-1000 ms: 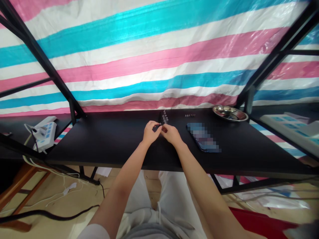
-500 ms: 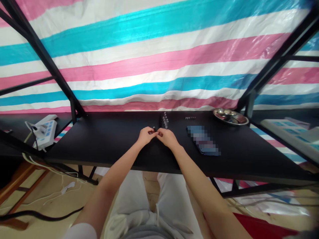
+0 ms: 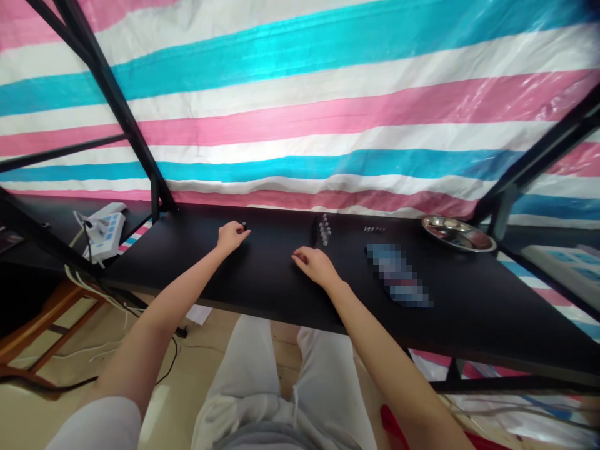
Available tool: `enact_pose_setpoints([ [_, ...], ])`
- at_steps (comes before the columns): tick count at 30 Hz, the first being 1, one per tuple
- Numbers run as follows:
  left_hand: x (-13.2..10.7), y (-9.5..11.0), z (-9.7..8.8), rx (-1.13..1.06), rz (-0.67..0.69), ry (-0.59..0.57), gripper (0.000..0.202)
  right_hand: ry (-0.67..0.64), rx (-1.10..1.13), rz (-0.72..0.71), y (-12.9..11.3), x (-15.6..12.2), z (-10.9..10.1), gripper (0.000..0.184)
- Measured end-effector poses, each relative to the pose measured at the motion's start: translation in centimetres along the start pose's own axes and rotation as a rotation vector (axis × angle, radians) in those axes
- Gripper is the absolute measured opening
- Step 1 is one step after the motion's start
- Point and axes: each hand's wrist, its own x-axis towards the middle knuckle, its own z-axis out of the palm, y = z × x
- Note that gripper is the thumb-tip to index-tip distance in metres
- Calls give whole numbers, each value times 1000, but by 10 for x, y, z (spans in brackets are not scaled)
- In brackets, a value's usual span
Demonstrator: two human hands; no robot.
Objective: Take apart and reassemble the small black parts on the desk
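Now left hand (image 3: 231, 237) pinches small dark piece (image 3: 244, 226) over far left of black table (image 3: 276, 281); grip best kept light. Right hand (image 3: 316, 267) just nearside of clear-topped cluster (image 3: 324, 231), fingers curled narrow, cannot tell if holding; knuckles best kept clear.

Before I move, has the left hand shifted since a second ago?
Yes: the left hand has moved left, closer to the black post on that side.

plate (image 3: 458, 235) on table (image 3: 267, 278), right of rack (image 3: 322, 230)
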Motion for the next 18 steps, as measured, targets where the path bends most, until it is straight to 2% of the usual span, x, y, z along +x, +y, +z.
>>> enact_pose_setpoints([
  [2, 3, -17, -3, 38, -135, 32, 23, 1, 5, 13, 0, 0, 0, 17],
  [5, -1, -28, -1, 74, -225, -22, 22, -5, 16, 34, -2, 0, -1, 18],
  [14, 1, -18, 9, 26, -358, -12, 20, 24, 49, 65, 0, -1, -3, 19],
  [18, 4, -15, 9, -6, -412, -17, 21, 81, 79, 66, 1, -2, -6, 20],
])
